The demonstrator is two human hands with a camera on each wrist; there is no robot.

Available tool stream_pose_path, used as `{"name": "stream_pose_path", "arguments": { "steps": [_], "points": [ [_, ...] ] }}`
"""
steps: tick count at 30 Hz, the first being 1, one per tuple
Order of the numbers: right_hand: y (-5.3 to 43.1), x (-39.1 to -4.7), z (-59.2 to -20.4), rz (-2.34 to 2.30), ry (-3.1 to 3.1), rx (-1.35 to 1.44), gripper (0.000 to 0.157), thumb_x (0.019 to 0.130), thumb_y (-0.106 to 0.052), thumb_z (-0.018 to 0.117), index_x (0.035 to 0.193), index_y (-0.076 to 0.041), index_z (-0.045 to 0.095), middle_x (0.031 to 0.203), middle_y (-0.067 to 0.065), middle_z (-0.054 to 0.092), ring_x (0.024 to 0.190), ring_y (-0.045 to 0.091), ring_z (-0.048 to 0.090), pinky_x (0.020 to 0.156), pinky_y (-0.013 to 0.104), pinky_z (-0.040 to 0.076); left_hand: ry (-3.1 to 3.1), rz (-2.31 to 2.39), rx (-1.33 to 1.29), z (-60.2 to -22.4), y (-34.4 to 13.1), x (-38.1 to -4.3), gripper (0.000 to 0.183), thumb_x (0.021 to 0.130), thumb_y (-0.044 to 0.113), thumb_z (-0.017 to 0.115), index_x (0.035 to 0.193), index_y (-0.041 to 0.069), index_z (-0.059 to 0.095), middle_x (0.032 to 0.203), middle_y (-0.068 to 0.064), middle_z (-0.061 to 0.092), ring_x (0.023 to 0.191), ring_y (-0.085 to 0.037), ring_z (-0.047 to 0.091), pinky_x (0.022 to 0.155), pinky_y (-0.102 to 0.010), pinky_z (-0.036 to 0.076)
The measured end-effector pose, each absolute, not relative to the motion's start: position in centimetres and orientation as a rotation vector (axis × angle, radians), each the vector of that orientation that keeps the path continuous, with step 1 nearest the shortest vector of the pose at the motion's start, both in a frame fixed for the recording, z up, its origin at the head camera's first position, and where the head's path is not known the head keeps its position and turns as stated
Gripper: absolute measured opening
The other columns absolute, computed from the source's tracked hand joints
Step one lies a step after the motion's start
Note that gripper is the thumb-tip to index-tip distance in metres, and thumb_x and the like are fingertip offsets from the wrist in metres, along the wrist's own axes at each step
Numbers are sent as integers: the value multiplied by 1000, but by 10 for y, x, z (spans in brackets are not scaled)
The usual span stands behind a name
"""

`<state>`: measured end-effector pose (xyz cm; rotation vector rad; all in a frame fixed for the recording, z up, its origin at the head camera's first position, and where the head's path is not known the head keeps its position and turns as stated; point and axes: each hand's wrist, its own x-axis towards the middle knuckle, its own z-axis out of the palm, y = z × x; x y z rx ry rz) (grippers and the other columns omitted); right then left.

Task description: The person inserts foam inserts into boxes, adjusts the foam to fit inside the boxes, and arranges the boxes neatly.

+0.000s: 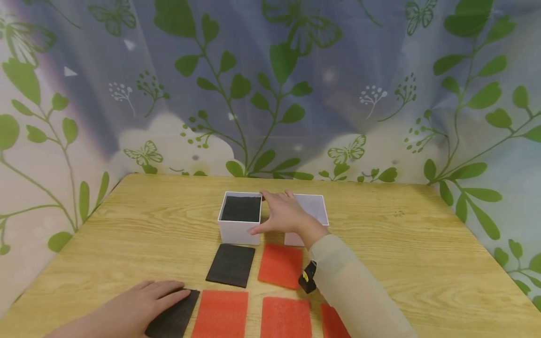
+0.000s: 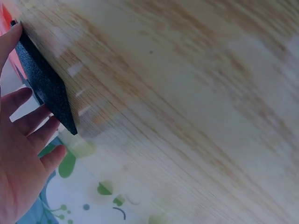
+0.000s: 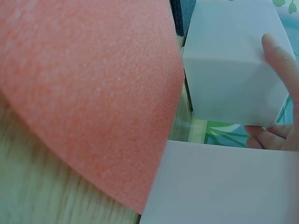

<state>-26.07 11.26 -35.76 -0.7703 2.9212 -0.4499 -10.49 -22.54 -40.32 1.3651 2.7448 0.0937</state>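
Observation:
My right hand (image 1: 284,213) grips the right side of a white open-topped box (image 1: 239,231), thumb on its front wall and fingers toward the back. Inside that box lies black foam (image 1: 242,208). In the right wrist view, the thumb lies along the white box (image 3: 233,84), with the other fingers partly hidden behind it. At lower left, my left hand (image 1: 145,303) rests with extended fingers at a black foam sheet (image 1: 175,317). The left wrist view shows thumb and fingers spread along the edges of this black sheet (image 2: 46,81).
A second white box (image 1: 313,211) stands right of the first, partly behind my hand. Before the boxes lie a black sheet (image 1: 231,265) and a red sheet (image 1: 280,266). Nearer are red sheets (image 1: 221,314), one partly under my right forearm. A patterned curtain (image 1: 270,94) hangs behind the wooden table (image 1: 393,234).

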Motion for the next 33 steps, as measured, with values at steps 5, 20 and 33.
{"name": "stream_pose_path", "arguments": {
  "steps": [5,20,33],
  "points": [
    [113,-261,-358,-440,2931,-776,113,63,-71,68,147,-9,26,137,1,48,128,25,39,111,49,4,2767,123,1348,-403,-227,-107,82,75,72,53,138,20,45,124,-7,52,100,-23,55,76,-40,50],
    [112,-261,-357,-400,2934,-769,112,63,-72,68,147,-10,26,136,0,48,129,25,38,111,48,5,2987,136,1237,-368,-226,-118,84,73,72,58,137,19,46,126,-5,50,103,-24,56,79,-46,49],
    [114,-262,-358,-437,2922,-762,113,62,-73,68,147,-11,26,141,1,43,130,25,37,111,48,5,3035,130,1243,-354,-209,-146,84,73,67,63,137,15,47,127,-9,50,106,-30,55,85,-49,46]
  ]
}}
